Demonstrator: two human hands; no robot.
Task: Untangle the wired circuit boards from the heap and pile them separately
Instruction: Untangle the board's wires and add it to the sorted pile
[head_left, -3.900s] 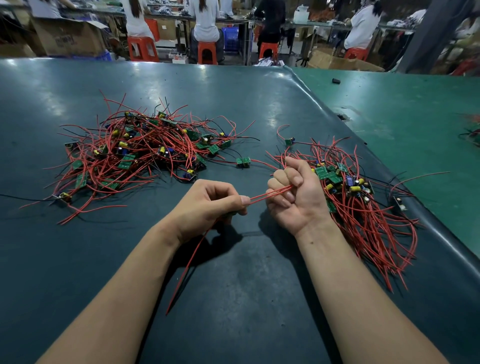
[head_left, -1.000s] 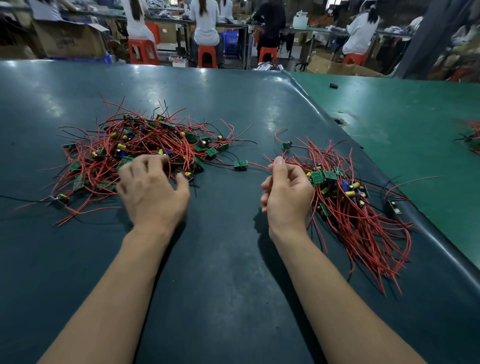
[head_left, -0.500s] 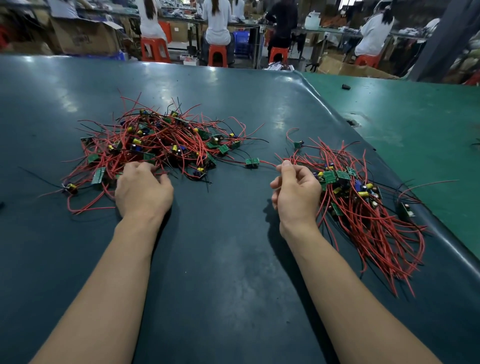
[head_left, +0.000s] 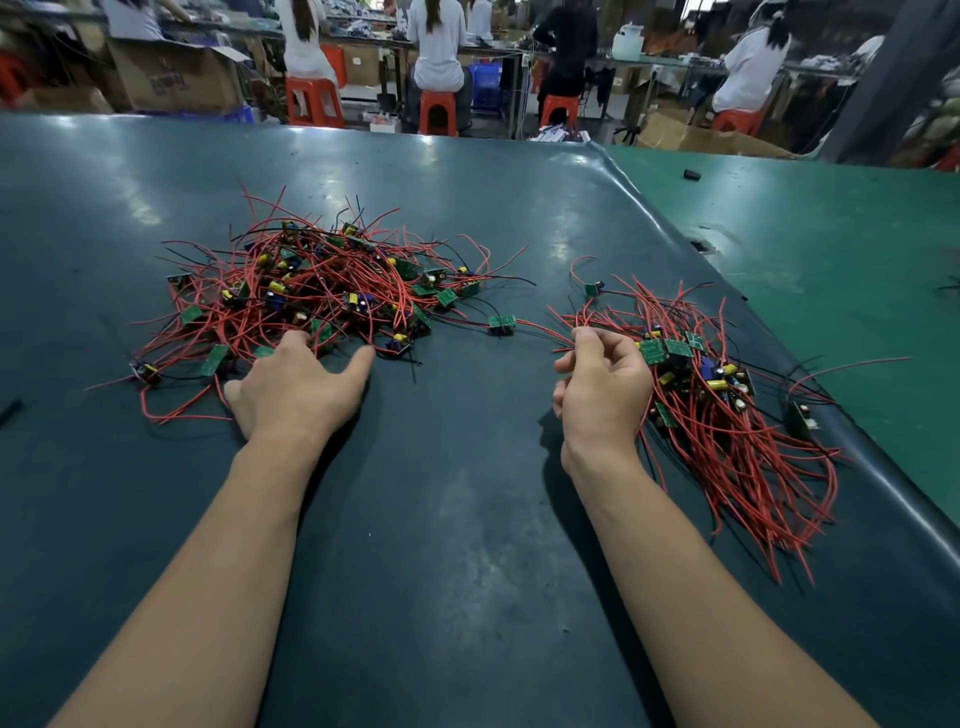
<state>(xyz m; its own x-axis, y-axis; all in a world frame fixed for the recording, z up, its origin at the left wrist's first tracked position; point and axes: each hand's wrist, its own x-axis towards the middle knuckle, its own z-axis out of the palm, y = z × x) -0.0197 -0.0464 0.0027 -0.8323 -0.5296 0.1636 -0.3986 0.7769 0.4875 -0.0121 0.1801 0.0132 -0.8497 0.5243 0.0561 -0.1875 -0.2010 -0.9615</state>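
Note:
A tangled heap (head_left: 322, 291) of small green circuit boards with red and black wires lies left of centre on the dark mat (head_left: 467, 519). A second pile (head_left: 727, 426) of boards with red wires trailing toward me lies at the right. My left hand (head_left: 296, 389) is palm down with fingers spread, its fingertips touching the heap's near edge. My right hand (head_left: 602, 384) is curled beside the right pile, thumb and forefinger pinching a red wire (head_left: 550, 332). That wire runs left to a lone green board (head_left: 501, 323) lying between the two piles.
The mat's raised edge (head_left: 857, 467) runs along the right, just past the right pile. Beyond it is a lighter green table (head_left: 831, 270) with a small black object (head_left: 692, 174). A board (head_left: 802, 415) sits on that edge. People sit on orange stools (head_left: 436, 111) behind.
My left hand has let go of the red wire it pinched in front of me, moved left to the heap and spread its fingers. My right hand has stayed by the right pile.

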